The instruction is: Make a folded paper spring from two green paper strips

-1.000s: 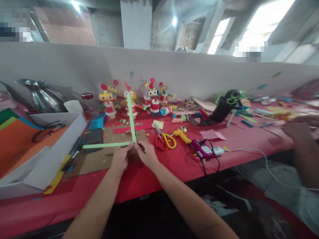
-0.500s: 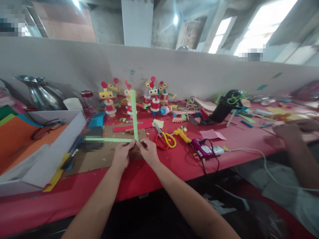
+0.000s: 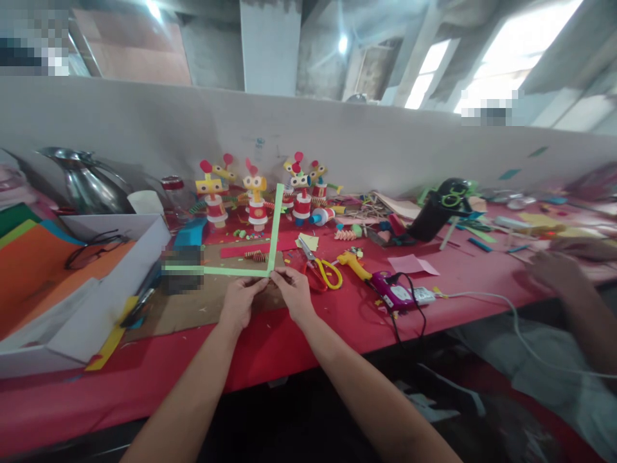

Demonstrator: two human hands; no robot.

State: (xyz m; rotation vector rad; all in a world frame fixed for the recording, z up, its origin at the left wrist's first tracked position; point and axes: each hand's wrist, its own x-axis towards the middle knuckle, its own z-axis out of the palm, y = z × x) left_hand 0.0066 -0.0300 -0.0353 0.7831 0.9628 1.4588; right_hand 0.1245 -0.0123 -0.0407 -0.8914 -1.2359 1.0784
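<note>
Light green paper strips meet in an L-shaped corner between my hands. One strip (image 3: 276,228) rises almost upright from the corner, and the other strip (image 3: 224,271) runs out to the left above a brown cardboard sheet (image 3: 186,312). My left hand (image 3: 240,301) is closed, pinching the strips just left of the corner. With thumb and fingers together, my right hand (image 3: 295,294) grips the corner from the right. Whether the strips are glued or one folded piece, I cannot tell. Scissors (image 3: 328,273) with red and yellow handles lie right of my right hand.
Several paper-cup figures (image 3: 255,199) stand along the back. A purple-and-yellow glue gun (image 3: 388,289) with cables lies to the right. On the left are a white box (image 3: 152,241) of coloured paper and a steel jug (image 3: 89,183). Another person's hand (image 3: 542,273) is far right.
The upright strip now leans to the right at its top. Both hands and the corner have shifted slightly right in the picture, still pinching the strips.
</note>
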